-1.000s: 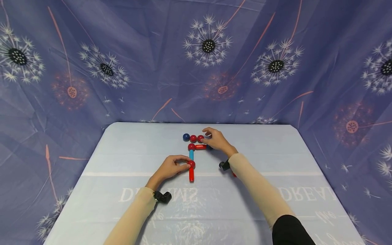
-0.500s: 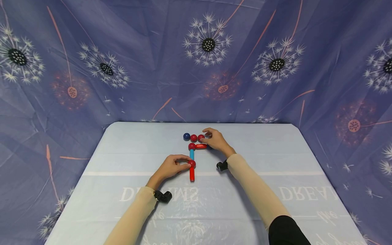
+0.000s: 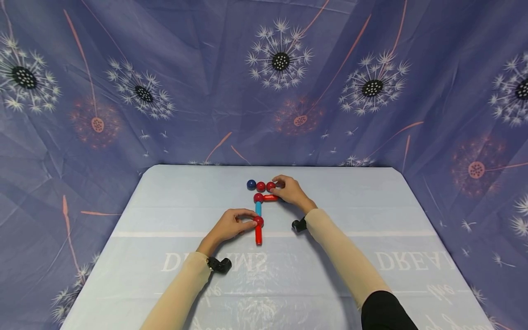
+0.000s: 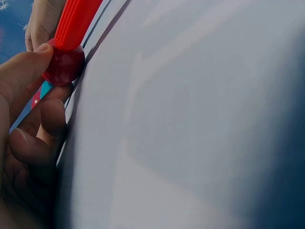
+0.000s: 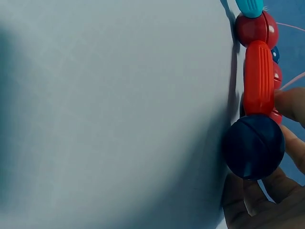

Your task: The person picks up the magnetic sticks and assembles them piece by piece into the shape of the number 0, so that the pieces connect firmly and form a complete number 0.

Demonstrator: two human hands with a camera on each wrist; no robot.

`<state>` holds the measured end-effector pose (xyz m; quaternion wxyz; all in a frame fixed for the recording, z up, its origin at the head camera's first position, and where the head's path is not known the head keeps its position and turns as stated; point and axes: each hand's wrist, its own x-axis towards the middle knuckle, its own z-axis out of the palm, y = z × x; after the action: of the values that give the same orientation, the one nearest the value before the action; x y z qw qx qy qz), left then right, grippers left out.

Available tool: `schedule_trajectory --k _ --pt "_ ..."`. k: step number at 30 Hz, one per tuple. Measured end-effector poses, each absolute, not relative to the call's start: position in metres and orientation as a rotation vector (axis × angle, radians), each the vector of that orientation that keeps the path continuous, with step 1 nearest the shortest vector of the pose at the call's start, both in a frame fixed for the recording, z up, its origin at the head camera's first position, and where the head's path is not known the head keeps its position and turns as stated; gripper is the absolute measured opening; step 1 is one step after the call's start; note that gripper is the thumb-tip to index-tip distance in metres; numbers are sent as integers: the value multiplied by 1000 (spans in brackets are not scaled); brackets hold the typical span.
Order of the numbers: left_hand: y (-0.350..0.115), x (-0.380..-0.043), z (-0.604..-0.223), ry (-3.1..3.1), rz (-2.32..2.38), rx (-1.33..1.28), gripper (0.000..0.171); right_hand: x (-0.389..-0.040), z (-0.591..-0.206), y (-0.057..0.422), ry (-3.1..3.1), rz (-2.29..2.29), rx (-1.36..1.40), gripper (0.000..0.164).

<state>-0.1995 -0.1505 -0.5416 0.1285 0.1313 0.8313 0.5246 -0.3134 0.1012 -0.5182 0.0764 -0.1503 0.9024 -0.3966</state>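
My left hand (image 3: 233,225) pinches a red ball (image 3: 258,221) between thumb and fingers. A red rod (image 3: 258,235) extends from that ball toward me, and a light blue rod (image 3: 258,208) runs away to another red ball (image 3: 258,197). From there a second red rod (image 3: 270,198) points right, ending in a dark blue ball (image 5: 254,147), which my right hand hides in the head view. My right hand (image 3: 290,190) has its thumb and index finger around a separate red ball (image 3: 270,186) behind this chain; its other fingers are curled, partly hidden in the right wrist view.
Left of that separate ball lie another red ball (image 3: 261,186) and a dark blue ball (image 3: 251,184), in a row. Something dark shows beneath my right fingers. A white-clothed table (image 3: 185,192) carries everything; a purple dandelion-print cloth (image 3: 198,91) hangs behind it.
My right index finger has come down toward the separate red ball, and the right forearm has shifted slightly left, covering a red piece seen beside it. The left hand keeps its place.
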Motion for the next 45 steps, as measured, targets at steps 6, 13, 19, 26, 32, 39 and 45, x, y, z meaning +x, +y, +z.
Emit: schedule_trajectory --k 6,13,19,26,32,39,45 --pt "-150 -198 -541 2425 1521 388 28 -312 -518 101 2705 -1190 -430 39" --pt "-150 -197 -541 2429 1510 382 29 -311 -520 100 2690 -1217 -398 36" --pt "-150 -197 -539 2424 1516 385 31 -312 -520 99 2701 -1212 -382 38" --pt "-149 -197 -539 2415 1528 398 28 -313 -523 98 2739 -1226 -365 37" --pt "-149 -196 -539 2420 1528 409 29 -313 -523 98 2726 -1247 -354 36" --pt "-149 -196 -539 2423 1529 409 29 -312 -524 98 2731 -1239 -341 36" --pt "-150 -196 -539 2425 1519 385 28 -309 -524 100 2719 -1297 -323 34"
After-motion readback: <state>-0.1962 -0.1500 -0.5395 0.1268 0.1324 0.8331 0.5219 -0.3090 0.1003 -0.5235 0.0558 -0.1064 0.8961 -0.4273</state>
